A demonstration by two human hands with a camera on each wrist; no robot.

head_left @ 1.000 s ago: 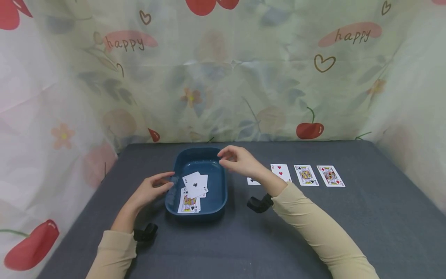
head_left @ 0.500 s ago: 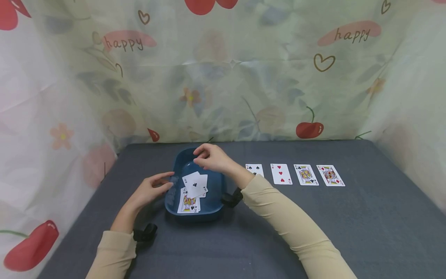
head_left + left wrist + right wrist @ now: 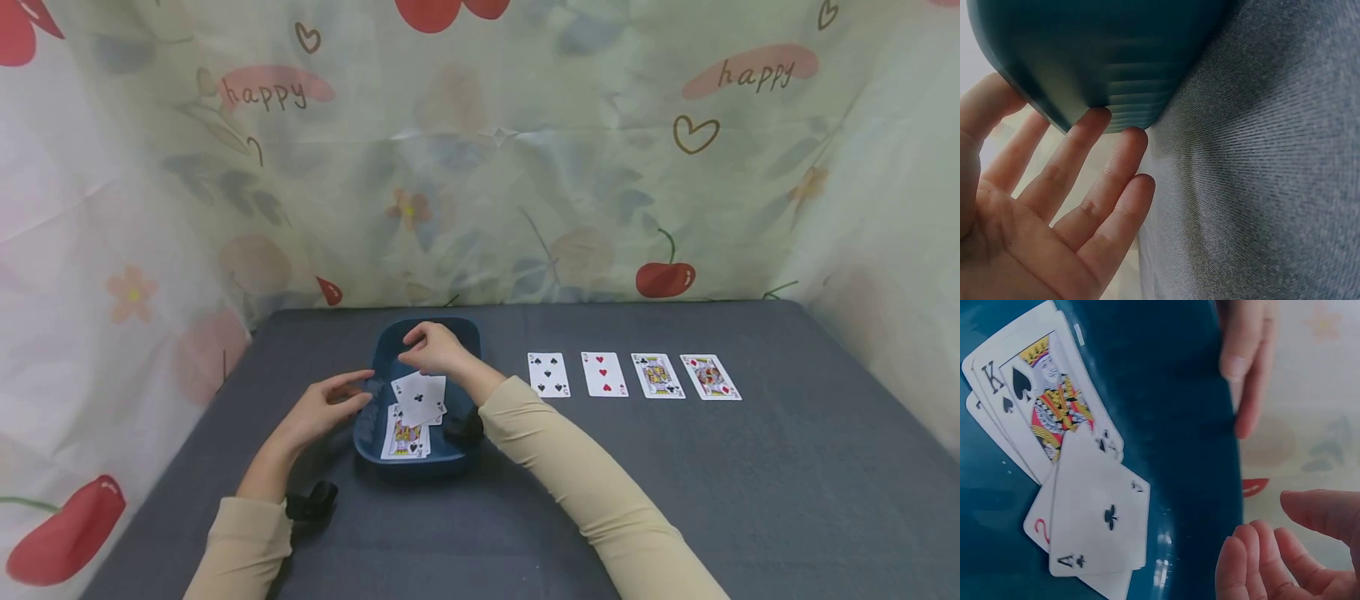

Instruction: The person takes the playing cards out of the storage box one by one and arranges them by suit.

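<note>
A dark blue tray (image 3: 467, 333) holds several loosely heaped playing cards. The ace of clubs (image 3: 1100, 506) lies on top, overlapping the king of spades (image 3: 1054, 394) and a card with a red 2 (image 3: 1040, 526). My right hand (image 3: 435, 348) hovers over the tray, just beyond the heap; its fingers are loosely bent, thumb apart, nothing between them. At the tray's left side, my left hand (image 3: 321, 410) touches the rim and outer wall with extended fingers, as the left wrist view (image 3: 1054, 206) also shows.
Right of the tray, a row of face-up cards lies on the grey cloth: a spade card (image 3: 549, 375), a heart card (image 3: 604, 374), a club king (image 3: 657, 377) and a red diamond face card (image 3: 710, 377). A patterned curtain (image 3: 495, 192) closes the back.
My right hand has moved left from the tray's right rim to above its inside, then slightly lower. The spade card is now uncovered. My left hand and the cards stay put.
</note>
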